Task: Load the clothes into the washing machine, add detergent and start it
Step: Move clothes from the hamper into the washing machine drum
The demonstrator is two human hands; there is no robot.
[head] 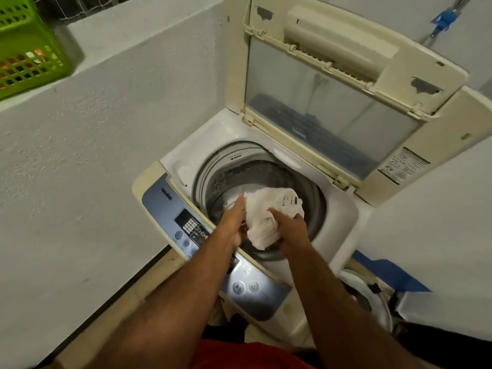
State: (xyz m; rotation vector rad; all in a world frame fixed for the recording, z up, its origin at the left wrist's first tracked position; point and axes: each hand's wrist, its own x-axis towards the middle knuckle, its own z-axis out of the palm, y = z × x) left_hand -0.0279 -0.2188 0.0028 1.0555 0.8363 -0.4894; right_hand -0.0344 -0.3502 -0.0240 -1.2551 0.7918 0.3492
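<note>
- Far left, up on the ledge of the white wall, there's a green plastic basket (29,46) with something orange and white showing through the slots.
- Moving right, the washing machine (343,217) sits in the corner, top-loader, kinda yellowed. Its blue control panel (170,209) faces the person, with a dark keypad and a few round buttons.
- The person's left hand (234,222) is over the near-left edge of the drum (266,174), fingers wrapped onto the left side of a bunched-up white garment (269,211). Can't see the fingertips themselves, they're tucked under the cloth.
- The garment is held right above the drum opening, between both hands, with a printed tag on its upper right part. Looks like more pale fabric down inside the drum behind it.
- Right hand (290,230) grips the garment's right side, fingers curled into the fabric.
- The lid (332,83) is flipped up and leaning back, cloudy window, paint chipped in a couple of spots, warning sticker on the right corner.
- Top right, a blue tap fitting (443,20) on the wall.
- Low right, beside the machine, something blue (394,275) and a white rounded thing; can't tell what they are.
</note>
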